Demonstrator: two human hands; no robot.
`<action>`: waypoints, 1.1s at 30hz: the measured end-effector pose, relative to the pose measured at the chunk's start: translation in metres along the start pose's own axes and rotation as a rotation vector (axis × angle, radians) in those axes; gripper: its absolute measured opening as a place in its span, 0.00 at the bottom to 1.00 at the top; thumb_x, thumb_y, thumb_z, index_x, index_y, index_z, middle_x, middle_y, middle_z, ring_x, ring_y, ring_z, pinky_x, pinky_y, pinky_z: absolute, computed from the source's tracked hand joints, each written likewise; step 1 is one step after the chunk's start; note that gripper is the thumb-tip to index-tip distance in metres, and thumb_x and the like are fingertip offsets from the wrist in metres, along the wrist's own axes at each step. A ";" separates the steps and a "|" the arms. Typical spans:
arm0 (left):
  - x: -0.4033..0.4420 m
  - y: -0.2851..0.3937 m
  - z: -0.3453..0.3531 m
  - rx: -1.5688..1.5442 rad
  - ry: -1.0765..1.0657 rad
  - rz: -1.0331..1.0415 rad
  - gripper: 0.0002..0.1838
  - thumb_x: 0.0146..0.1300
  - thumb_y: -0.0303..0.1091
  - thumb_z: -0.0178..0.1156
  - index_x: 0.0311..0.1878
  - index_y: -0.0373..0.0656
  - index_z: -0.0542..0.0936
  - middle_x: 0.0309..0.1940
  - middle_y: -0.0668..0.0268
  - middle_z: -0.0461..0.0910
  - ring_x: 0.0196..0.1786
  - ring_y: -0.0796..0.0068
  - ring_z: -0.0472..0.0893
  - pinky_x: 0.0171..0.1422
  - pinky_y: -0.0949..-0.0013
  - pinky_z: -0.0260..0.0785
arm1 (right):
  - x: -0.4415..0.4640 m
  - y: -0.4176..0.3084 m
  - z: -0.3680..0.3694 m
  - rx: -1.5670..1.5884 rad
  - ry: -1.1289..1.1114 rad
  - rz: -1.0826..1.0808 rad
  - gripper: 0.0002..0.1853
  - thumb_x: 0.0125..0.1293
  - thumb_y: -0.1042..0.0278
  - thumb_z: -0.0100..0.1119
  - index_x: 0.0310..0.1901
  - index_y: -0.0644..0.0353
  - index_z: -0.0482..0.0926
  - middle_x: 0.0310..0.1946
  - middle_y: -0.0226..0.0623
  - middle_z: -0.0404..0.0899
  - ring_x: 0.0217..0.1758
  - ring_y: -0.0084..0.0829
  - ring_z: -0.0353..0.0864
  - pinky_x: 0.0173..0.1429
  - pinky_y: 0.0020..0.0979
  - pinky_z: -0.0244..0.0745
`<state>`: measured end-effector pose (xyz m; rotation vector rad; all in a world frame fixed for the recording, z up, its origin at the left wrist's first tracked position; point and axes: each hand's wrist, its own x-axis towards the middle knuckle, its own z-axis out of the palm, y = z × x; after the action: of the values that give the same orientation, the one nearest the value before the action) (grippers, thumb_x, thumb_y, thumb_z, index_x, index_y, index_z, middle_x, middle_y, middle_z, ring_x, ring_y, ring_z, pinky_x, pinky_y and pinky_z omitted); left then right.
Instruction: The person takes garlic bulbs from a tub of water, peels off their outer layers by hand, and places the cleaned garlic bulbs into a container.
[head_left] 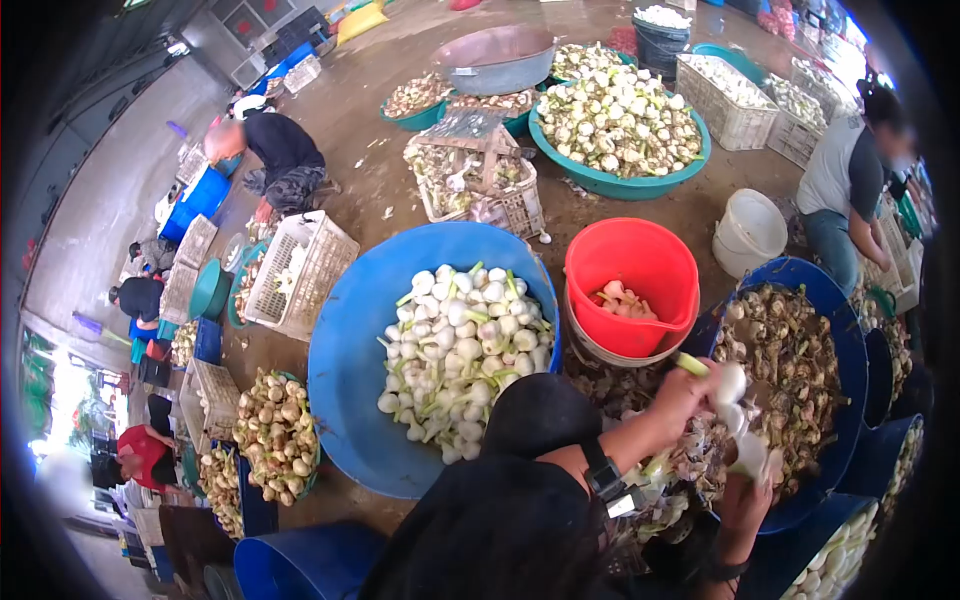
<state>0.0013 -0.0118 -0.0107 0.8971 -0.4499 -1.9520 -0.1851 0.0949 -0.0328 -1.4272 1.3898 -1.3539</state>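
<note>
Now, a white garlic bulb [731,382] is clamped in the left hand's [682,400] closed fingers, by the right blue tub [856,400]. Pale skin [752,458] is gripped between the right hand's [745,502] fingers.

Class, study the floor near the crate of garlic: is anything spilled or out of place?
Yes. Small pale scraps lie loose on the floor left of the crate. They look odd because most pieces nearby sit in containers.
</note>
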 end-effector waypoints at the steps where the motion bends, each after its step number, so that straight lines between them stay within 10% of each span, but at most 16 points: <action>1: 0.017 -0.008 -0.020 -0.124 -0.017 -0.043 0.11 0.61 0.42 0.55 0.43 0.49 0.72 0.38 0.67 0.76 0.41 0.71 0.77 0.41 0.67 0.73 | -0.011 0.004 -0.007 0.225 0.076 0.141 0.13 0.66 0.68 0.47 0.50 0.64 0.67 0.47 0.40 0.72 0.48 0.31 0.74 0.52 0.31 0.70; 5: 0.034 -0.021 -0.059 -0.431 0.192 -0.142 0.12 0.65 0.43 0.50 0.39 0.46 0.76 0.26 0.72 0.78 0.25 0.84 0.76 0.23 0.83 0.69 | -0.014 -0.052 -0.033 0.917 0.263 0.136 0.19 0.66 0.63 0.46 0.55 0.61 0.64 0.49 0.37 0.71 0.53 0.39 0.71 0.54 0.46 0.69; 9: 0.011 0.015 -0.028 -0.438 0.392 -0.120 0.16 0.60 0.51 0.46 0.41 0.52 0.76 0.33 0.71 0.79 0.32 0.73 0.79 0.25 0.74 0.68 | 0.023 -0.096 -0.042 1.090 0.101 -0.112 0.16 0.68 0.59 0.40 0.53 0.53 0.67 0.44 0.39 0.72 0.41 0.37 0.76 0.36 0.41 0.78; 10: 0.015 0.015 -0.041 -0.454 0.361 -0.106 0.16 0.58 0.50 0.47 0.40 0.51 0.76 0.33 0.70 0.79 0.33 0.71 0.79 0.27 0.72 0.70 | 0.019 -0.092 -0.031 1.122 0.486 0.101 0.17 0.67 0.55 0.42 0.50 0.55 0.68 0.43 0.38 0.72 0.36 0.36 0.76 0.34 0.38 0.76; 11: 0.008 0.019 -0.046 -0.545 0.196 -0.052 0.15 0.59 0.49 0.48 0.40 0.50 0.76 0.32 0.70 0.79 0.34 0.71 0.80 0.27 0.70 0.72 | 0.016 -0.059 -0.031 1.180 0.163 0.139 0.19 0.65 0.51 0.43 0.48 0.56 0.68 0.40 0.37 0.72 0.35 0.33 0.74 0.39 0.37 0.73; 13: 0.005 0.034 -0.057 -0.705 0.303 0.227 0.16 0.58 0.48 0.52 0.39 0.46 0.76 0.31 0.67 0.80 0.31 0.70 0.80 0.30 0.70 0.74 | 0.004 0.010 -0.006 -0.050 -0.429 0.041 0.13 0.65 0.61 0.47 0.44 0.60 0.74 0.36 0.43 0.78 0.38 0.37 0.78 0.42 0.33 0.72; 16: -0.040 0.082 -0.074 -0.949 0.059 0.540 0.22 0.55 0.48 0.53 0.39 0.35 0.75 0.31 0.60 0.78 0.33 0.63 0.78 0.36 0.66 0.74 | 0.010 -0.036 0.019 -0.471 -0.865 0.220 0.16 0.55 0.63 0.56 0.47 0.49 0.77 0.37 0.48 0.78 0.41 0.43 0.77 0.48 0.38 0.72; 19: -0.051 0.088 -0.060 -1.169 0.178 0.461 0.19 0.57 0.46 0.54 0.36 0.36 0.74 0.30 0.59 0.77 0.32 0.66 0.77 0.34 0.68 0.73 | 0.056 -0.005 -0.005 -0.666 -0.430 0.414 0.17 0.51 0.69 0.55 0.46 0.48 0.77 0.37 0.45 0.78 0.41 0.42 0.77 0.46 0.38 0.73; 22: -0.019 0.049 -0.058 -0.211 0.241 0.339 0.14 0.62 0.43 0.50 0.27 0.44 0.72 0.26 0.64 0.76 0.30 0.72 0.76 0.30 0.73 0.67 | 0.107 0.085 -0.041 -1.169 -0.325 0.416 0.21 0.52 0.71 0.53 0.52 0.53 0.73 0.43 0.40 0.77 0.53 0.41 0.72 0.58 0.37 0.65; 26: 0.013 -0.005 0.002 0.288 0.304 0.161 0.13 0.65 0.39 0.49 0.31 0.41 0.75 0.29 0.64 0.77 0.29 0.79 0.75 0.30 0.77 0.66 | 0.120 0.208 -0.069 -1.411 -0.226 -0.058 0.16 0.56 0.66 0.50 0.47 0.54 0.76 0.43 0.31 0.78 0.67 0.40 0.54 0.60 0.39 0.62; 29: 0.023 -0.030 0.006 0.650 0.162 0.132 0.13 0.65 0.37 0.51 0.32 0.36 0.75 0.26 0.68 0.76 0.28 0.85 0.73 0.30 0.81 0.66 | 0.124 0.192 -0.065 -1.415 -0.829 0.450 0.15 0.61 0.60 0.46 0.41 0.56 0.80 0.44 0.35 0.79 0.56 0.38 0.71 0.55 0.39 0.66; 33: 0.032 -0.038 -0.004 0.658 0.103 0.023 0.13 0.63 0.39 0.54 0.37 0.37 0.74 0.30 0.67 0.75 0.31 0.83 0.74 0.32 0.80 0.67 | 0.104 0.152 -0.065 -0.931 -0.410 0.584 0.17 0.61 0.55 0.47 0.33 0.59 0.80 0.33 0.46 0.79 0.38 0.46 0.78 0.45 0.41 0.72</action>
<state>-0.0287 -0.0190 -0.0498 1.3825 -1.0687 -1.7400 -0.2948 -0.0199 -0.1466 -1.5127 2.0189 0.0141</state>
